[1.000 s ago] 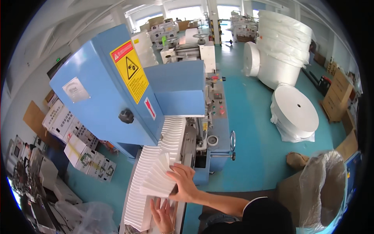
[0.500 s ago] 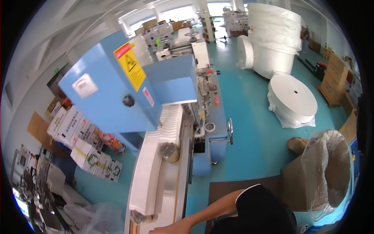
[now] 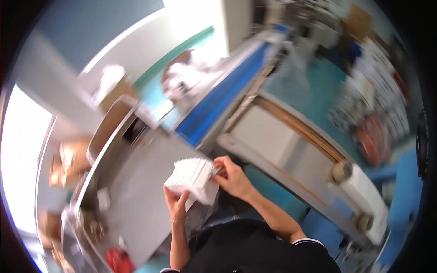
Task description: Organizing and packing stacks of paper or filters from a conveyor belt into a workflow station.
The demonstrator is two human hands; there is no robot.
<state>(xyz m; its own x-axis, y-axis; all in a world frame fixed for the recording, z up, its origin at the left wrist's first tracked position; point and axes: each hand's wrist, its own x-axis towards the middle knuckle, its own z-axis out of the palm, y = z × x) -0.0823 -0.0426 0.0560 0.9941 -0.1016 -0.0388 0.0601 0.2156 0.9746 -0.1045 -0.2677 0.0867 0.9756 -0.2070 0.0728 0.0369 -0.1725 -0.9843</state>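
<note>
A flat grey worktop with a raised rim is shown in a blurred room. Above the worktop's near right edge, a white stack of thin, ridged layers is held between both hands: its lower left side is gripped by the left hand, thumb and fingers closed on it, and its right end is pinched by the right hand. Beyond the worktop's far rim, a cardboard box is topped by crumpled white material.

White stack, blue belt
</note>
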